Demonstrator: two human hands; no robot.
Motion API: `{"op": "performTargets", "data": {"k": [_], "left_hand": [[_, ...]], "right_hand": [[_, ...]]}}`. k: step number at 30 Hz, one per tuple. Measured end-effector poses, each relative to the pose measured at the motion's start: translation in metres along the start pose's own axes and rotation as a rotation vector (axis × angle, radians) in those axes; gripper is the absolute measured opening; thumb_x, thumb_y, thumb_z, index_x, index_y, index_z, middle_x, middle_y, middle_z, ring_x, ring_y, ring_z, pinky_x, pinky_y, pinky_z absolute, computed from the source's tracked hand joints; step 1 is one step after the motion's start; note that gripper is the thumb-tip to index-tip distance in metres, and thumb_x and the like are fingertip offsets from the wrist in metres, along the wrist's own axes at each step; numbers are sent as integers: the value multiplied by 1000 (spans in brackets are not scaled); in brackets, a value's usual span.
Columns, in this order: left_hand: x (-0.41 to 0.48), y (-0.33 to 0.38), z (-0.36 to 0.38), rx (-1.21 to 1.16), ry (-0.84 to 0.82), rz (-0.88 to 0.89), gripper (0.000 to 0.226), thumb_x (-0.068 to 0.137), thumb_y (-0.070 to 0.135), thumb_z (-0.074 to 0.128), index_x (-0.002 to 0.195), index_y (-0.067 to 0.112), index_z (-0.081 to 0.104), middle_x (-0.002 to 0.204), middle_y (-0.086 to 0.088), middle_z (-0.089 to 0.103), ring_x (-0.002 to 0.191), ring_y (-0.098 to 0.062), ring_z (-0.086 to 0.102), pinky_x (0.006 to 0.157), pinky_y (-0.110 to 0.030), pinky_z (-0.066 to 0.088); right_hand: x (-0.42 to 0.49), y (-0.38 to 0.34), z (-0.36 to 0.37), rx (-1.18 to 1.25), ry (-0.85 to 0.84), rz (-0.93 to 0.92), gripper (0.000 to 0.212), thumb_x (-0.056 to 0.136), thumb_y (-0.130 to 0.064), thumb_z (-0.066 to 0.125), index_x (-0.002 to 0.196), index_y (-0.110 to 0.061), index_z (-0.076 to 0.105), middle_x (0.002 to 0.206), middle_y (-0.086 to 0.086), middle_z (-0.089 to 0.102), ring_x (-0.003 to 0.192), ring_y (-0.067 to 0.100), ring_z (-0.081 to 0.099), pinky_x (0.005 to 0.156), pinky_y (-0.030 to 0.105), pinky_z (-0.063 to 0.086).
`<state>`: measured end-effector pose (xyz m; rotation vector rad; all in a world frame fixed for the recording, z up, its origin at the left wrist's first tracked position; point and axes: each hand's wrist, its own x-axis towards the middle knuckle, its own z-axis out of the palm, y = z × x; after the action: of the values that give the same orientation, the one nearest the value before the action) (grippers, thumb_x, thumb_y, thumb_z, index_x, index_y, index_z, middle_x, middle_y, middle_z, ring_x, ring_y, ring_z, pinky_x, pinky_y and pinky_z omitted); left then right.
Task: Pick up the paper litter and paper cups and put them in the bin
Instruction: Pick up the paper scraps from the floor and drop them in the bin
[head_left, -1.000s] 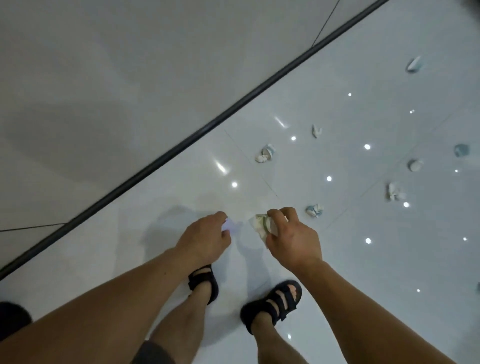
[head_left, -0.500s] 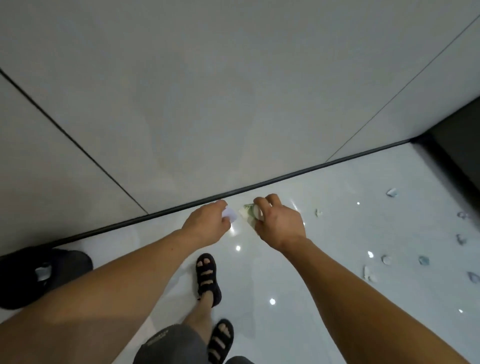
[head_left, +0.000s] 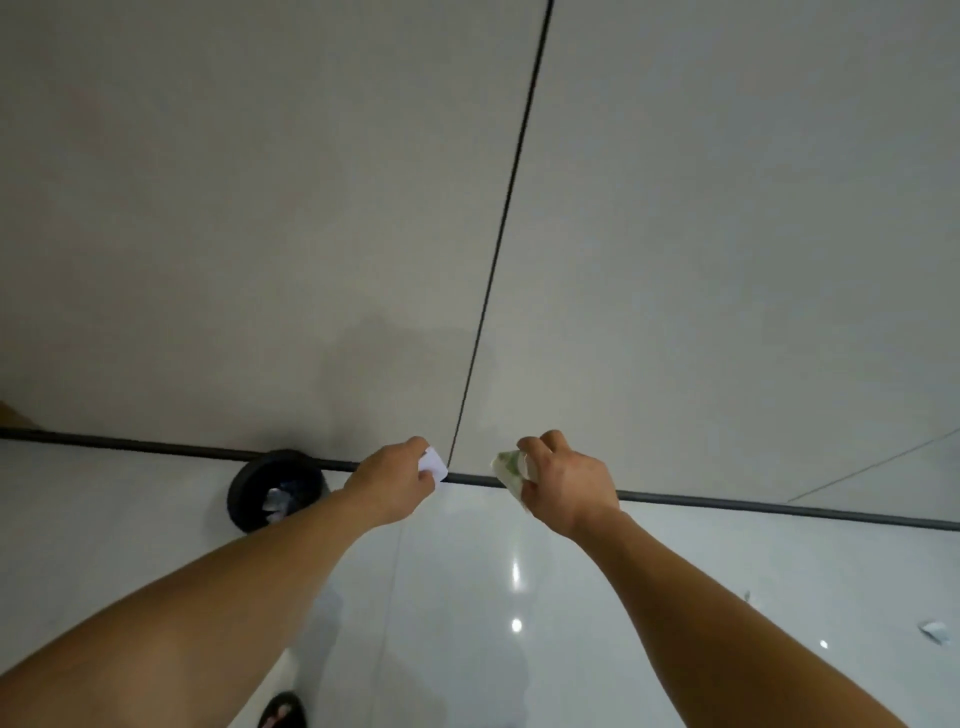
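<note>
Finding: the bin (head_left: 237, 493), a dark round one, stands on the floor against the dark skirting strip (head_left: 727, 506) at the foot of the wall. Its mouth is open and faces up. Crumpled litter (head_left: 278, 501) already lies inside it.

Left hand (head_left: 395, 480): fingers curled, pinching a small flat white paper scrap (head_left: 434, 463) at the fingertips. This hand is just right of the bin and is the nearer of the two. The bin's right edge sits close beside my left forearm.

Right hand (head_left: 563, 480): fingers curled round a crumpled white-and-green paper piece (head_left: 505, 466). I cannot tell whether it is a cup or a wrapper. This hand is further right of the bin, well apart from it, with the left hand between.

Both loads are in the air, right of the bin's mouth and not over it.

Assessment: the coming move is a sweep leftward. The left hand should arrive first, and the right has to cross more floor. Release too early and the paper lands on the floor right of the bin.

Outstanding: one white scrap (head_left: 932, 631) lies on the floor far right of the bin.
</note>
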<state>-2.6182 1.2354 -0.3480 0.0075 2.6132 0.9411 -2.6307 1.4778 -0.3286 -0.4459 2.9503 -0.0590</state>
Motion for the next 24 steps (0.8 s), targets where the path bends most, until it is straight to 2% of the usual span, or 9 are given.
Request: {"op": "performTargets", "data": {"k": [4, 7, 10, 12, 16, 19, 22, 24], "left_hand": [[-17, -71, -69, -20, 67, -69, 13, 90, 27, 49, 79, 32, 46, 101, 4, 63, 91, -19, 58, 76, -29, 46], [-26, -122, -111, -15, 120, -95, 3, 93, 27, 48, 92, 29, 50, 109, 0, 63, 91, -19, 56, 73, -27, 42], [-29, -167, -138, 22, 154, -134, 20, 94, 28, 48, 110, 17, 52, 114, -4, 61, 89, -17, 51, 73, -26, 38], [-25, -192, -153, 18, 155, -148, 23, 94, 28, 49, 114, 17, 51, 116, -6, 61, 88, -17, 50, 73, -26, 38], [-10, -235, -169, 16, 124, -217, 30, 93, 29, 51, 118, 14, 50, 118, -10, 59, 98, -25, 56, 73, -26, 37], [5, -265, -171, 11, 93, -271, 28, 92, 28, 50, 116, 13, 50, 115, -11, 60, 88, -20, 51, 71, -26, 37], [29, -296, -167, -6, 49, -339, 40, 93, 29, 52, 129, 12, 47, 125, -13, 57, 107, -27, 56, 83, -30, 44], [48, -315, -163, -26, 6, -375, 48, 94, 30, 53, 138, 13, 42, 134, -12, 53, 119, -28, 52, 92, -30, 43]], "right_hand": [[46, -94, -6, -16, -5, -76, 47, 93, -40, 50, 137, -28, 41, 128, -1, 48, 89, 26, 64, 66, 28, 45], [78, -163, -5, -29, 16, -147, 47, 93, -40, 50, 137, -28, 41, 127, 0, 49, 88, 27, 64, 64, 27, 43], [103, -220, 0, -12, 5, -194, 47, 92, -40, 50, 137, -28, 41, 127, -1, 49, 88, 27, 64, 64, 27, 41], [119, -247, 5, -3, -7, -218, 48, 92, -40, 51, 137, -28, 41, 126, 0, 49, 87, 27, 64, 65, 28, 42], [153, -283, 25, 37, -74, -219, 49, 92, -40, 53, 137, -27, 41, 125, 2, 49, 90, 29, 64, 67, 29, 42], [182, -303, 50, 76, -147, -222, 51, 91, -38, 53, 139, -27, 40, 127, 3, 48, 91, 29, 64, 69, 32, 48], [218, -319, 79, 104, -226, -226, 52, 90, -35, 54, 140, -27, 39, 127, 3, 48, 90, 30, 64, 69, 33, 51], [241, -328, 101, 117, -262, -222, 51, 92, -35, 53, 140, -25, 39, 127, 3, 48, 91, 30, 64, 71, 34, 53]]}}
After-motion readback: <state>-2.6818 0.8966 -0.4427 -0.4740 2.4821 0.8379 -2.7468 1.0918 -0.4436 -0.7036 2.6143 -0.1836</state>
